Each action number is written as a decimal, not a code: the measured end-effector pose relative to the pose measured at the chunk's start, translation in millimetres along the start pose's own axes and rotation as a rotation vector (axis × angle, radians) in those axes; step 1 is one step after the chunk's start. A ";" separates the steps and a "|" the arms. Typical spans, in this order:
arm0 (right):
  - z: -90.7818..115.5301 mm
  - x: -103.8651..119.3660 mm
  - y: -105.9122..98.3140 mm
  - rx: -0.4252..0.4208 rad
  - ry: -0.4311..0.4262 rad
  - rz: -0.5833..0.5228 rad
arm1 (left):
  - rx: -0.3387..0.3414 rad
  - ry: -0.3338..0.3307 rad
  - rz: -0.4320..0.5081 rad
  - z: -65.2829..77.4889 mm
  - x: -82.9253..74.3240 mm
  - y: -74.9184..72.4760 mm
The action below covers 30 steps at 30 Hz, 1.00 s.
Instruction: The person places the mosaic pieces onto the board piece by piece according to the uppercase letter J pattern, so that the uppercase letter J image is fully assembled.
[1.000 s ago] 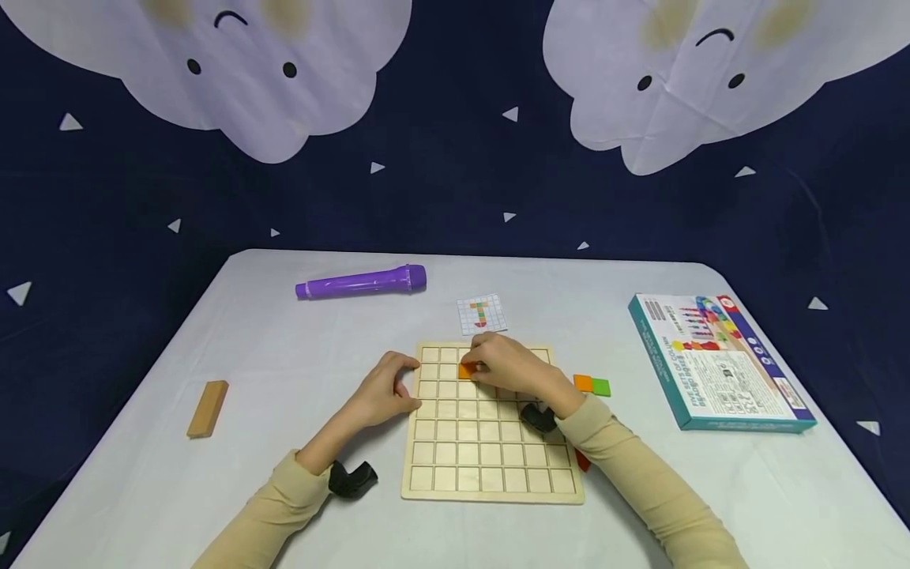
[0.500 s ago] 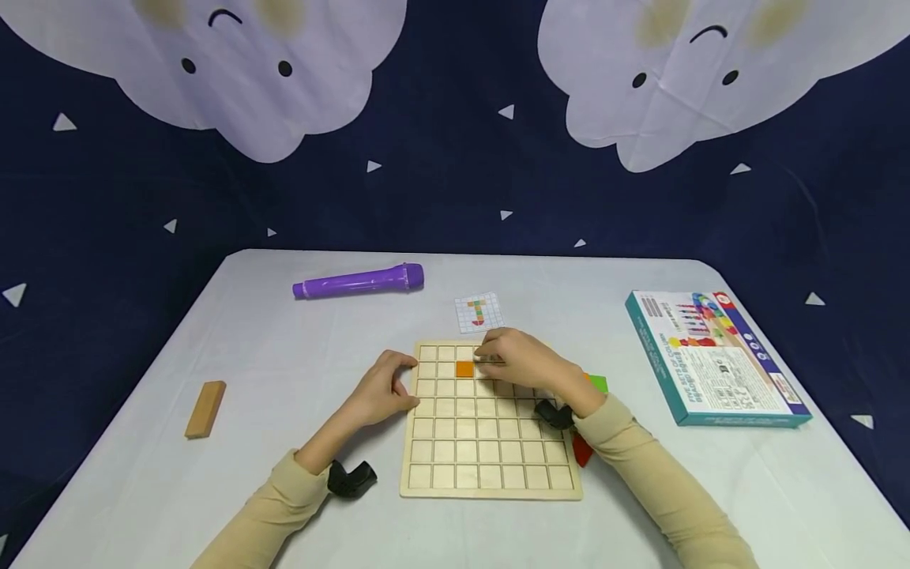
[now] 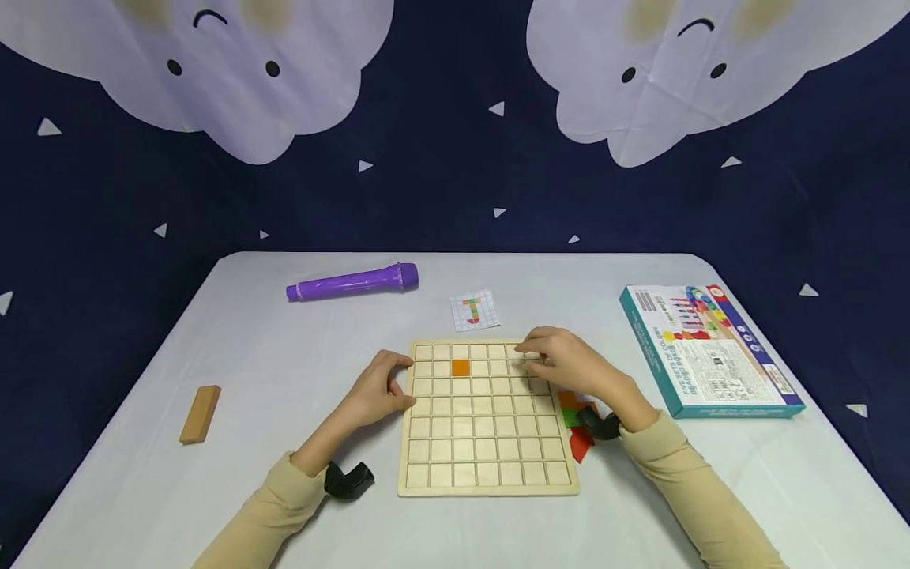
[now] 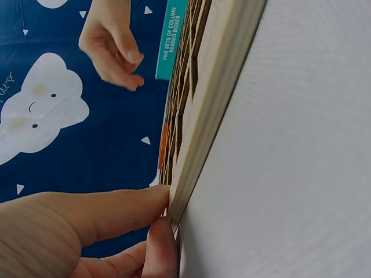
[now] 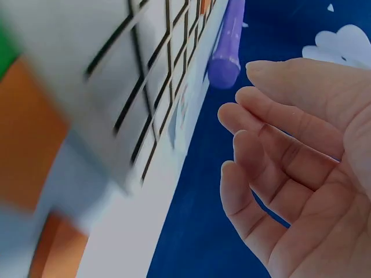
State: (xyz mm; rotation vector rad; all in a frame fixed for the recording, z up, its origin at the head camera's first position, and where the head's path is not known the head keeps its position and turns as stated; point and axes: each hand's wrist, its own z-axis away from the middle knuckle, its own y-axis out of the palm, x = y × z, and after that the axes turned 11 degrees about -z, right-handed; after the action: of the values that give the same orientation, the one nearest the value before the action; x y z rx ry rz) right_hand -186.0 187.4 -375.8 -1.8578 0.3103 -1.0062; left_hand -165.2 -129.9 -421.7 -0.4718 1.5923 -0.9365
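A pale wooden grid board (image 3: 464,450) lies in the middle of the table in the head view. One orange square tile (image 3: 460,367) sits in a cell of its second row from the far edge. At the board's left edge my left hand (image 3: 373,390) touches the rim with thumb and fingertips, seen close in the left wrist view. My right hand (image 3: 572,365) hovers over the far right corner, fingers loosely bent and holding nothing. Beneath its wrist, beside the board, lie orange (image 3: 569,399), green (image 3: 571,418) and red tiles (image 3: 580,445), partly hidden by a black wrist strap.
A small pattern card (image 3: 474,310) lies just beyond the board. Farther back left is a purple toy microphone (image 3: 351,283). A wooden block (image 3: 200,414) lies at left, and a flat teal-sided box (image 3: 711,352) at right.
My right hand has let go of the orange tile, leaving it in its cell, and moved right across the board. The left hand stays at the board's edge.
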 end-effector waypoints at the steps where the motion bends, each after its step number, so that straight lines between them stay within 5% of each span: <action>1: 3.8 -1.9 -1.5 -0.006 0.006 0.002 | 0.005 -0.003 -0.002 0.3 0.4 0.0; 20: 62.5 -34.9 -27.8 -0.044 0.163 0.034 | 0.012 0.006 0.016 -1.0 3.4 3.5; 30: 67.1 -43.7 -31.4 0.019 0.243 0.041 | 0.013 0.004 0.035 -1.7 6.6 1.5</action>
State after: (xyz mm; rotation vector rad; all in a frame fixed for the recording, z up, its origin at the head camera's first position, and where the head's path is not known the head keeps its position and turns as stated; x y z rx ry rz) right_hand -169.3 271.3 -384.6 -1.7068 0.4786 -1.2044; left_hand -168.1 -133.4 -426.9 -0.4322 1.5925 -0.9212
